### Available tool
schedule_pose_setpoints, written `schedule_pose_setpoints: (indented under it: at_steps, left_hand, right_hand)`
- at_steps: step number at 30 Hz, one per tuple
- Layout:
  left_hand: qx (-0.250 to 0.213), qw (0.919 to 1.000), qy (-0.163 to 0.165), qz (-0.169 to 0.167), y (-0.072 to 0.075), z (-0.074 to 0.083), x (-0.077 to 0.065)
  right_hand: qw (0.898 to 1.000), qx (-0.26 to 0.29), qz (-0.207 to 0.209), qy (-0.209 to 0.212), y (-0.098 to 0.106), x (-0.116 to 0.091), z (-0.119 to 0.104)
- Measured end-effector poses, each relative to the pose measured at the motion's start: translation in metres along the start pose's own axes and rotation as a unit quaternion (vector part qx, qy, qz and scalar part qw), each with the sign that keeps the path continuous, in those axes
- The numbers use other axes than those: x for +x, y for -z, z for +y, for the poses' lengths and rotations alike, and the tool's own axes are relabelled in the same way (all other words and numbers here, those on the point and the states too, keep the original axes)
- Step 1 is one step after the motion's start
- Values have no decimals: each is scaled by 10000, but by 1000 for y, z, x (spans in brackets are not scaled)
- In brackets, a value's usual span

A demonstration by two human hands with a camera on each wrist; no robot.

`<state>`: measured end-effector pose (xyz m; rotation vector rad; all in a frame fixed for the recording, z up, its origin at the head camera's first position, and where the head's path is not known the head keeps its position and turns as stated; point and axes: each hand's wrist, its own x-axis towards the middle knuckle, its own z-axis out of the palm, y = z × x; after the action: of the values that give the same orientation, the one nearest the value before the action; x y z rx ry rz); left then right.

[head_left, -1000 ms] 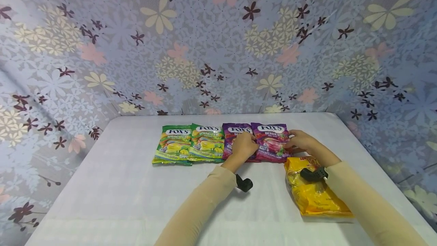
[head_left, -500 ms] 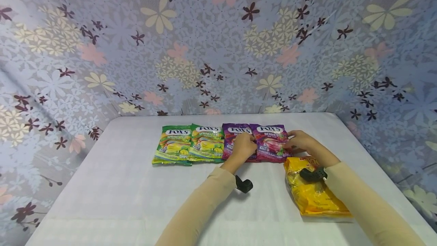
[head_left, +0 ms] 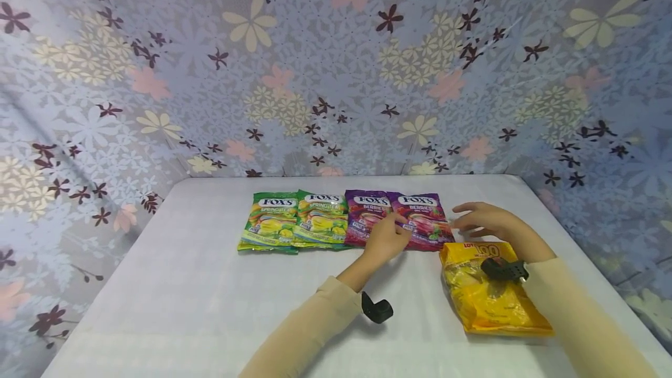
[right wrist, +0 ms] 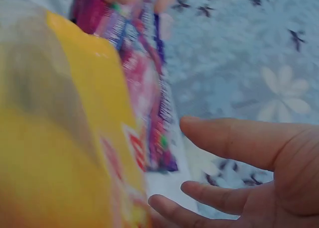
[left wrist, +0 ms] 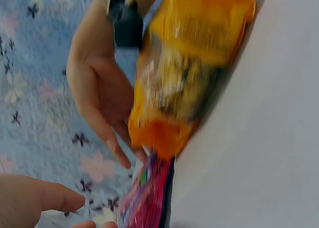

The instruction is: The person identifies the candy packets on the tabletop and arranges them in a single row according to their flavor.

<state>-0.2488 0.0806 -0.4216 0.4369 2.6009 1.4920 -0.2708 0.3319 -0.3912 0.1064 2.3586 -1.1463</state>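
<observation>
Two purple Fox's Berries candy bags lie side by side on the white-covered table in the head view, a left one (head_left: 358,223) and a right one (head_left: 422,206). My left hand (head_left: 387,241) hovers over their lower part where they meet, its fingers loosely extended and partly covering both. Just off the right bag's right edge is my right hand (head_left: 490,223), fingers spread and holding nothing. The right wrist view shows a gap between that hand (right wrist: 264,163) and the purple bag (right wrist: 142,83). Under the right wrist lies a yellow candy bag (head_left: 472,296) with a transparent window.
To the left, two green Fox's Spring Tea bags, one at the row's end (head_left: 269,226) and one beside it (head_left: 321,223), continue the row. The white table (head_left: 210,308) ends at a flower-patterned backdrop (head_left: 336,104). Each wrist wears a black camera mount.
My left hand has let go of the purple bags and drawn back toward me. The right hand has moved off the right purple bag, to the right.
</observation>
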Motion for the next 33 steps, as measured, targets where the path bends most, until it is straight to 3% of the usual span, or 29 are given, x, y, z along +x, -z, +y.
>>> schedule_pose_setpoints:
  at_steps: [4,7,9,11,16,19,27,30,33]
  left_hand:
    - [-193,9991,120,-344,-6,5,-13]
    - [-666,9917,539,-954,-12,8,-21]
    - [-1113,9783,965,-1457,-16,10,-25]
    - [-1574,9599,1347,-1890,-19,11,-30]
    - [-2496,9199,1700,-2503,-25,9,-38]
    - [-2768,9034,1863,-2694,-28,10,-41]
    - [-3127,8768,2414,-2743,-40,14,-42]
    - [-3204,8736,2505,-2673,-43,14,-42]
    - [-3195,8767,2443,-2640,-45,14,-44]
  right_hand:
    - [9999,38,123,85,13,-19,12]
    - [9997,53,223,117,22,-39,26]
    - [9995,40,291,150,28,-51,38]
    - [9992,26,362,189,32,-62,51]
    - [9992,249,307,91,35,-83,77]
    - [9988,473,51,-92,32,-92,85]
    - [9925,894,-567,-614,17,-97,99]
    - [9904,1013,-695,-639,15,-96,102]
    - [9896,1060,-733,-639,14,-96,104]
